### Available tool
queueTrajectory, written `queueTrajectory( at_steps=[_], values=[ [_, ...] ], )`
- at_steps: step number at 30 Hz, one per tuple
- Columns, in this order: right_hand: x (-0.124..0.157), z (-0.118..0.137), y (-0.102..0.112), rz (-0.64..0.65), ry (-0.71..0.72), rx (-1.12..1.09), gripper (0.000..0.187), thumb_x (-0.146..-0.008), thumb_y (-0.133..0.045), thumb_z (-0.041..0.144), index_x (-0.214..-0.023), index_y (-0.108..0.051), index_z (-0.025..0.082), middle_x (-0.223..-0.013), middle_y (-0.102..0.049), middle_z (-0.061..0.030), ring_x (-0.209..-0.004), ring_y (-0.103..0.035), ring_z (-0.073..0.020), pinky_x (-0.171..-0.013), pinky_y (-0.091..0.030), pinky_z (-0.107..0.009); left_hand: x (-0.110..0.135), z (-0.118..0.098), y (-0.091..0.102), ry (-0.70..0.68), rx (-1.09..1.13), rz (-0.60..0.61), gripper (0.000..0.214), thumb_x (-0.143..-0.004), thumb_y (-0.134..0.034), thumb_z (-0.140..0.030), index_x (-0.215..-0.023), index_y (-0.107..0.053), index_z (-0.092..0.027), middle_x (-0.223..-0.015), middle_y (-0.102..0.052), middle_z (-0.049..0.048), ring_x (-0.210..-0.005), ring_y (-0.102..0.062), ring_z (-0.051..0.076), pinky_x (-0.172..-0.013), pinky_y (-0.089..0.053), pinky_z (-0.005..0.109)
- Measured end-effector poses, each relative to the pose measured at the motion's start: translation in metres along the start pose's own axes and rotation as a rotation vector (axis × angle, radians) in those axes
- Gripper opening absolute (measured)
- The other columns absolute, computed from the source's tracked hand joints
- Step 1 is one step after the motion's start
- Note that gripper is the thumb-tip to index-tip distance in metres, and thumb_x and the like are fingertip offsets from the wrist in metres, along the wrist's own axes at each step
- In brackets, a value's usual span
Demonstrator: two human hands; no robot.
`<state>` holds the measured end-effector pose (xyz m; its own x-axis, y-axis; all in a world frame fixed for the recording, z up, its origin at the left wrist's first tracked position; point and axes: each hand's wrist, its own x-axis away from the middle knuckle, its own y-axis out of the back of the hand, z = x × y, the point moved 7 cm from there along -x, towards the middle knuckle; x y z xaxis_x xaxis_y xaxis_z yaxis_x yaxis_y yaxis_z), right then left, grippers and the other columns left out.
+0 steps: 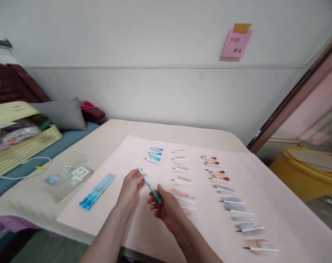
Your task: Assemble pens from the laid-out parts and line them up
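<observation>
A slim light-blue pen (150, 186) is held slantwise over the table between both of my hands. My left hand (133, 184) pinches its pale upper end with thumb and fingertips. Its darker blue-green lower end sits in the fingers of my right hand (166, 206). Past my hands lies a short column of blue pen parts (155, 158) with thin white refills beside them. Several assembled blue pens (98, 191) lie side by side to the left of my left hand. Pink-patterned pen parts (184, 179) with refills form a column partly hidden behind my right hand.
Brown-topped pen parts (217, 171) and grey ones (231, 201) line the right side of the pale paper sheet (127, 146). Clear plastic packaging (80, 173) lies left. Beyond are a grey cushion (63, 113), a yellow bin (294, 175), and a pink wall note (235, 44).
</observation>
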<state>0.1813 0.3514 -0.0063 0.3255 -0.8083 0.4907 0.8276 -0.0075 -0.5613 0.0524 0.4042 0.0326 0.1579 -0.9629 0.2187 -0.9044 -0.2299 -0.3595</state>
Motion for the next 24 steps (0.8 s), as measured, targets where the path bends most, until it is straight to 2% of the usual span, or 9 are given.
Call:
queueTrajectory(
  at_steps=[3,5,7,12,19,24],
  values=[
    [0.003,0.010,0.001,-0.046,0.131,0.172,0.037,-0.076,-0.058,0.047,-0.085,-0.060,0.012,-0.077,-0.063,-0.0066,-0.055,-0.057,-0.0096,-0.047,-0.040,-0.020,-0.007,-0.005,0.012,-0.002,0.016,-0.048,0.028,-0.066,-0.068,-0.021,-0.092,-0.060,-0.015,-0.086,-0.064,0.0049,-0.080,-0.060,0.013,-0.073,-0.046,0.025],
    [0.004,0.017,-0.002,-0.035,0.235,0.255,0.032,-0.071,-0.064,0.036,-0.093,-0.060,0.013,-0.080,-0.063,-0.0057,-0.060,-0.060,-0.0120,-0.057,-0.047,-0.024,-0.010,-0.007,0.019,0.004,0.056,-0.079,0.024,-0.066,-0.068,-0.019,-0.089,-0.061,-0.015,-0.084,-0.063,0.0043,-0.077,-0.060,0.011,-0.069,-0.046,0.023],
    [0.004,0.023,-0.005,-0.018,0.341,0.333,0.037,-0.068,-0.065,0.026,-0.102,-0.057,0.015,-0.080,-0.062,-0.0034,-0.065,-0.062,-0.0140,-0.063,-0.050,-0.028,-0.013,-0.007,0.024,0.023,0.117,-0.098,0.020,-0.066,-0.068,-0.016,-0.085,-0.061,-0.015,-0.081,-0.063,0.0038,-0.074,-0.060,0.011,-0.066,-0.047,0.022],
    [0.010,0.032,-0.015,0.003,0.544,0.648,0.029,-0.071,-0.057,0.018,-0.100,-0.058,0.021,-0.080,-0.062,-0.0010,-0.064,-0.061,-0.0140,-0.062,-0.051,-0.028,-0.014,-0.003,0.028,0.077,0.172,-0.119,0.014,-0.069,-0.064,-0.010,-0.083,-0.063,-0.014,-0.079,-0.062,0.0050,-0.067,-0.059,0.009,-0.058,-0.048,0.019],
    [0.017,0.036,-0.014,0.007,0.583,0.746,0.022,-0.073,-0.055,0.016,-0.093,-0.057,0.023,-0.083,-0.064,-0.0018,-0.065,-0.060,-0.0147,-0.062,-0.048,-0.027,-0.008,-0.006,0.014,0.086,0.139,-0.025,0.013,-0.071,-0.062,-0.008,-0.083,-0.062,-0.012,-0.076,-0.060,0.0033,-0.065,-0.057,0.008,-0.061,-0.050,0.019],
    [0.016,0.033,-0.014,0.003,0.577,0.829,0.025,-0.071,-0.053,0.014,-0.094,-0.056,0.023,-0.085,-0.064,-0.0022,-0.070,-0.061,-0.0156,-0.064,-0.046,-0.027,-0.009,-0.008,0.016,0.070,0.092,-0.015,0.016,-0.069,-0.065,-0.012,-0.085,-0.062,-0.014,-0.077,-0.060,0.0029,-0.066,-0.057,0.009,-0.063,-0.048,0.021]
  ],
)
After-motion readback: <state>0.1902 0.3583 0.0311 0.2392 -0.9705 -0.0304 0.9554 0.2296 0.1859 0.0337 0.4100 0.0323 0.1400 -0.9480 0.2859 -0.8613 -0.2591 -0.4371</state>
